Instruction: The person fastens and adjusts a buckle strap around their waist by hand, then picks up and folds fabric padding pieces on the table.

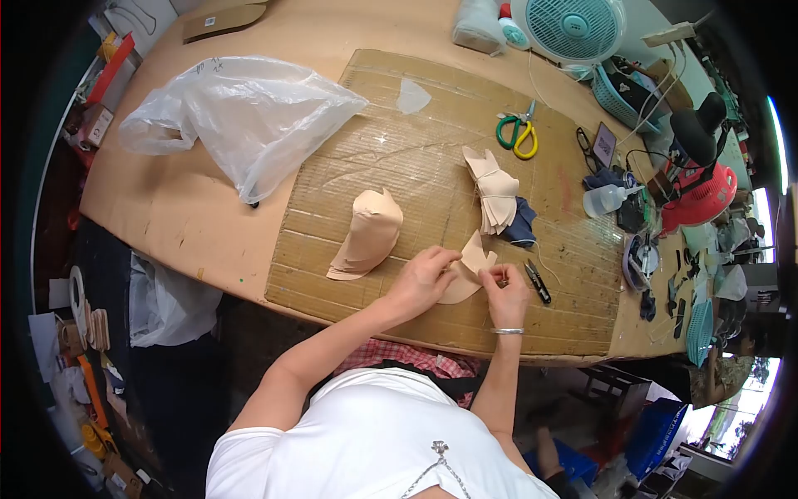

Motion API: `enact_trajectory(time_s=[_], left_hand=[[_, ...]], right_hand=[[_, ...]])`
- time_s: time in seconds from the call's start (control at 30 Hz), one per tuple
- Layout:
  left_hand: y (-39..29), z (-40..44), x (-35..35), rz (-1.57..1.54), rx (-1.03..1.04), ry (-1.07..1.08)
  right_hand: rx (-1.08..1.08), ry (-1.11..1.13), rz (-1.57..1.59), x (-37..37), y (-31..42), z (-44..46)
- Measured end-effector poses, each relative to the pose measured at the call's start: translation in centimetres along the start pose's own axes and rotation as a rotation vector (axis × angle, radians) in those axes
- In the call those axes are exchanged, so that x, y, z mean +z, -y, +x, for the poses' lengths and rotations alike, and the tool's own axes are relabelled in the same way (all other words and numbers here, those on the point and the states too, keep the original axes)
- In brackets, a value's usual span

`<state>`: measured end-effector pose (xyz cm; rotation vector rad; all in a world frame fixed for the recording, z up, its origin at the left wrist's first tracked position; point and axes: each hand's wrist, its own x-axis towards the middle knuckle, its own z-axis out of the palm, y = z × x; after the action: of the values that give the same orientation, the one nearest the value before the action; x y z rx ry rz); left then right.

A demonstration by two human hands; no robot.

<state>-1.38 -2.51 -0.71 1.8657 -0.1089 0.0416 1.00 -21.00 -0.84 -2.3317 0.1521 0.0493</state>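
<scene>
Near the front edge of the brown board, my left hand [422, 284] is closed with its fingertips on the left side of a beige cut piece [475, 254]. My right hand [505, 291], with a silver bracelet at the wrist, pinches the same piece at its right side. To the left lies a curved stack of beige pieces [371, 234]. Beyond my hands rests a tied bundle of beige pieces [496, 193], with dark blue fabric [521, 223] beside it. A small black-handled cutter [539, 283] lies just right of my right hand.
A plastic bag [241, 112] spreads over the left side. Green and yellow scissors [519, 133], a squeeze bottle [609, 200], a pale scrap [412, 96] and a fan [573, 29] are farther back. A red device [702, 200] stands at the right.
</scene>
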Motion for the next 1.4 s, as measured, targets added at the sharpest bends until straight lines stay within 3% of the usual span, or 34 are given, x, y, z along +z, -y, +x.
enact_trajectory(time_s=[0.2,0.4,0.5,0.57,0.67,0.87,1.1,1.17,1.4], left_hand=[[1.7,0.2,1.3,0.116,0.015,0.057],[1.4,-0.3,1.1,0.022,-0.112,0.159],[1.7,0.0,1.3,-0.103,-0.184,0.120],[1.9,0.4,1.4,-0.110,-0.097,-0.011],[2.1,1.2,1.5,-0.082,-0.078,-0.034],[2.1,2.4,0.8,-0.178,-0.170,0.075],[1.7,2.5,0.4,-0.203,-0.284,0.153],[1.8,2.6,0.6,-0.160,-0.268,0.122],[1.9,2.9,0.6,-0.115,-0.219,0.176]], right_hand=[[0.000,-0.033,0.181,1.2,-1.0,0.1],[0.083,0.113,0.127,0.7,-0.8,1.8],[0.060,0.160,0.264,0.7,-0.9,2.0],[-0.038,0.109,0.266,0.7,-0.7,1.5],[-0.094,0.056,0.254,0.7,-0.4,1.0],[-0.178,0.065,0.301,0.1,-0.1,0.5],[-0.060,-0.022,0.360,1.0,-0.1,0.7],[0.037,0.118,0.347,1.0,-0.7,1.1],[0.021,0.155,0.317,1.4,-1.9,2.0]])
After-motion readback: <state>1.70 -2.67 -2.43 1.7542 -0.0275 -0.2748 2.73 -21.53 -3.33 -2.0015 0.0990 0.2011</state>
